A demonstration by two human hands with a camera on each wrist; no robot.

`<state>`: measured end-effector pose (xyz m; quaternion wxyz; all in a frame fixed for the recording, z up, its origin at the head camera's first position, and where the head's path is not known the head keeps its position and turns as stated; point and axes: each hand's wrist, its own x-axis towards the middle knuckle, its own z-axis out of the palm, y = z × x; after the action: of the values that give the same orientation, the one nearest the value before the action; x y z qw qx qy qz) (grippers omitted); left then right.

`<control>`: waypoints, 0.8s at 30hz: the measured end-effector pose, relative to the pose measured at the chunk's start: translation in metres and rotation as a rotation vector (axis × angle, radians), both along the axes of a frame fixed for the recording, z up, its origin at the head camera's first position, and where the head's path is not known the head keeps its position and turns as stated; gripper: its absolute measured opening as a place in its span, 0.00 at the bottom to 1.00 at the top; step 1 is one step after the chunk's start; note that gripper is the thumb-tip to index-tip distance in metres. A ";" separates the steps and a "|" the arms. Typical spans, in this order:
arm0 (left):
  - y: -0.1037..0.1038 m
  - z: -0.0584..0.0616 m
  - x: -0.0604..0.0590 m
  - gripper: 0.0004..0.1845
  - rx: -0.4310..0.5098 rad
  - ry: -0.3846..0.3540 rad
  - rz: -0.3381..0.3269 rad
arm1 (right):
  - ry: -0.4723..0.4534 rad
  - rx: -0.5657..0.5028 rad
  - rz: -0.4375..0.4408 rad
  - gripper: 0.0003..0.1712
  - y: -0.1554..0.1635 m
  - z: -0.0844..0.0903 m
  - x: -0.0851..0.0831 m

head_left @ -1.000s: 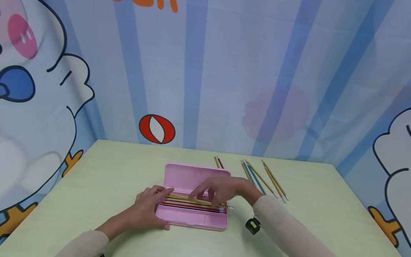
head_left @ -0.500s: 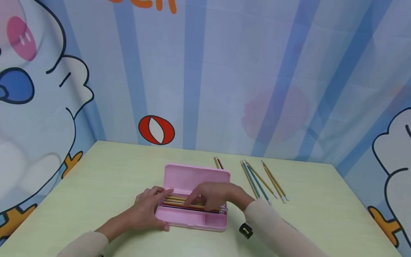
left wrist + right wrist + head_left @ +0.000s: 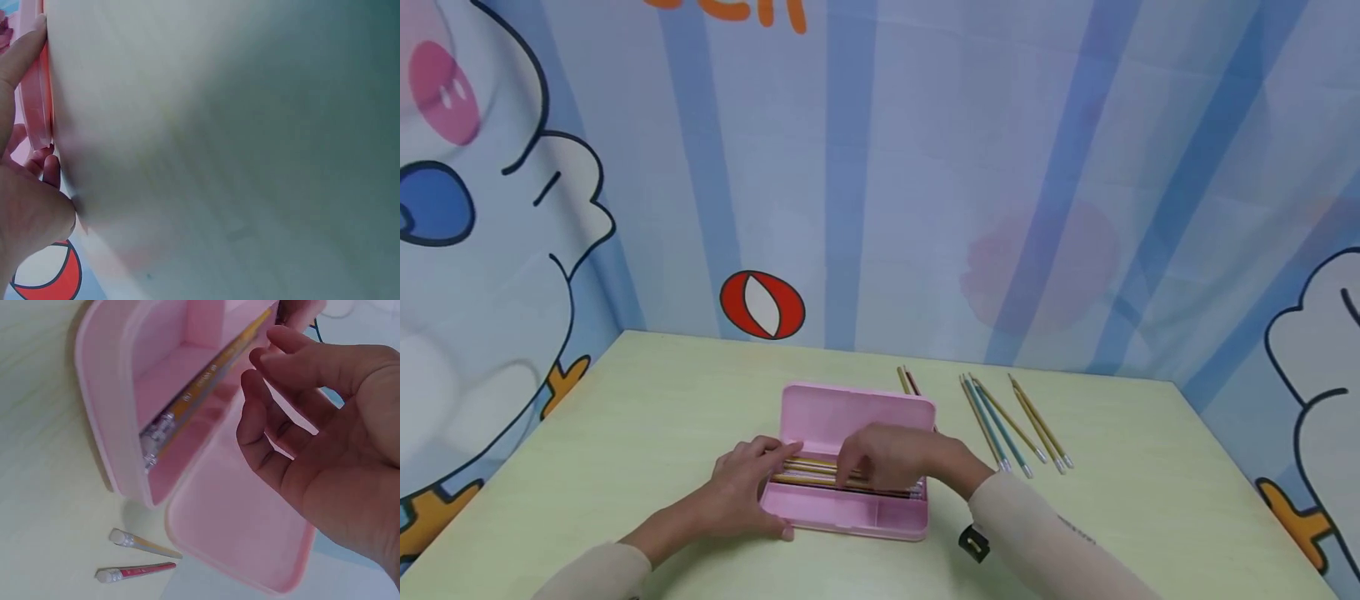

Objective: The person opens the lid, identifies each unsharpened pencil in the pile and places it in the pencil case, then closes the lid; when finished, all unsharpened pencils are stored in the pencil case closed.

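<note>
A pink pencil case (image 3: 820,517) lies on the table with its lid (image 3: 820,412) raised at the back. Several pencils (image 3: 805,480) lie lengthwise inside it, eraser ends to the right. My left hand (image 3: 741,487) grips the case's left end, thumb at the front edge and fingers at the back. My right hand (image 3: 887,457) is over the open case, its fingers bent down at the pencils and partly covering them. In the right wrist view the fingers (image 3: 259,444) are loosely bent beside the pencils (image 3: 200,384), with no pencil seen between them.
Behind the lid lie a yellow and a red pencil (image 3: 912,381). To the right lie teal pencils (image 3: 1000,425) and yellow pencils (image 3: 1041,423). A small divided compartment (image 3: 901,517) sits at the case's front right. A printed curtain (image 3: 910,183) stands behind the table.
The right hand has lowered a yellow pencil into the case among the others and let it go; its fingers have moved slightly along the pencils. The left hand stays on the case.
</note>
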<state>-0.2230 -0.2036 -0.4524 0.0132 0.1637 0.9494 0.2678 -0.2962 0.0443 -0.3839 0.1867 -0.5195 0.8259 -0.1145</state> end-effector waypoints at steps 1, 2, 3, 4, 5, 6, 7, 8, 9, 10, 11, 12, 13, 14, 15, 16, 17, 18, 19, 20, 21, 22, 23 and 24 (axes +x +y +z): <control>0.000 0.000 0.000 0.57 -0.003 0.008 -0.004 | -0.016 -0.019 0.004 0.20 0.002 0.003 -0.002; 0.000 0.000 0.000 0.57 -0.003 0.016 -0.009 | -0.039 -0.041 0.004 0.20 0.005 0.005 -0.003; 0.000 0.001 -0.001 0.57 -0.003 0.024 -0.013 | -0.067 -0.066 0.001 0.20 0.008 0.009 -0.005; -0.001 0.001 -0.001 0.57 -0.004 0.030 -0.016 | -0.100 -0.093 -0.005 0.20 0.012 0.013 -0.007; -0.001 0.002 -0.001 0.57 -0.004 0.034 -0.018 | -0.136 -0.123 -0.015 0.19 0.016 0.017 -0.009; -0.001 0.002 -0.001 0.57 -0.003 0.037 -0.021 | -0.165 -0.151 -0.030 0.19 0.021 0.020 -0.012; -0.001 0.003 -0.001 0.57 -0.004 0.040 -0.025 | -0.194 -0.181 -0.051 0.18 0.026 0.024 -0.014; -0.001 0.004 -0.001 0.57 -0.005 0.041 -0.025 | -0.225 -0.215 -0.070 0.18 0.031 0.027 -0.016; -0.001 0.004 -0.001 0.57 -0.008 0.041 -0.024 | -0.254 -0.251 -0.094 0.18 0.036 0.030 -0.018; -0.001 0.004 -0.001 0.57 -0.011 0.042 -0.022 | -0.281 -0.285 -0.124 0.18 0.042 0.032 -0.020; -0.001 0.004 -0.001 0.58 -0.014 0.045 -0.021 | -0.304 -0.319 -0.156 0.18 0.046 0.033 -0.023; -0.001 0.004 -0.001 0.58 -0.017 0.048 -0.020 | -0.326 -0.351 -0.197 0.17 0.051 0.035 -0.025; -0.001 0.004 -0.001 0.58 -0.019 0.050 -0.018 | -0.350 -0.382 -0.238 0.17 0.056 0.035 -0.028; -0.001 0.004 -0.001 0.58 -0.019 0.052 -0.017 | -0.363 -0.411 -0.278 0.16 0.060 0.035 -0.031; -0.001 0.004 -0.001 0.58 -0.019 0.053 -0.016 | -0.366 -0.435 -0.320 0.16 0.064 0.035 -0.035; 0.000 0.004 0.000 0.58 -0.018 0.052 -0.015 | -0.363 -0.455 -0.359 0.15 0.068 0.034 -0.038; 0.000 0.004 0.000 0.58 -0.020 0.051 -0.015 | -0.354 -0.471 -0.393 0.15 0.072 0.032 -0.041; 0.000 0.004 0.000 0.58 -0.018 0.048 -0.014 | -0.348 -0.483 -0.428 0.15 0.076 0.030 -0.045; 0.000 0.003 0.000 0.58 -0.019 0.046 -0.013 | -0.346 -0.498 -0.461 0.16 0.079 0.027 -0.048; 0.001 0.003 0.000 0.58 -0.022 0.042 -0.012 | -0.344 -0.513 -0.492 0.16 0.083 0.024 -0.051; 0.001 0.002 0.000 0.58 -0.023 0.033 -0.010 | -0.348 -0.531 -0.524 0.17 0.087 0.020 -0.054; 0.002 0.002 0.000 0.58 -0.025 0.029 -0.010 | -0.356 -0.554 -0.557 0.18 0.090 0.017 -0.056; 0.002 0.002 0.000 0.58 -0.026 0.025 -0.011 | -0.367 -0.579 -0.590 0.18 0.094 0.013 -0.059; 0.003 0.003 0.000 0.58 -0.024 0.019 -0.011 | -0.382 -0.606 -0.625 0.18 0.097 0.010 -0.061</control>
<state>-0.2235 -0.2006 -0.4498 0.0074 0.1715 0.9516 0.2548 -0.3567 0.1410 -0.3740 0.1317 -0.2467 0.8229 -0.4945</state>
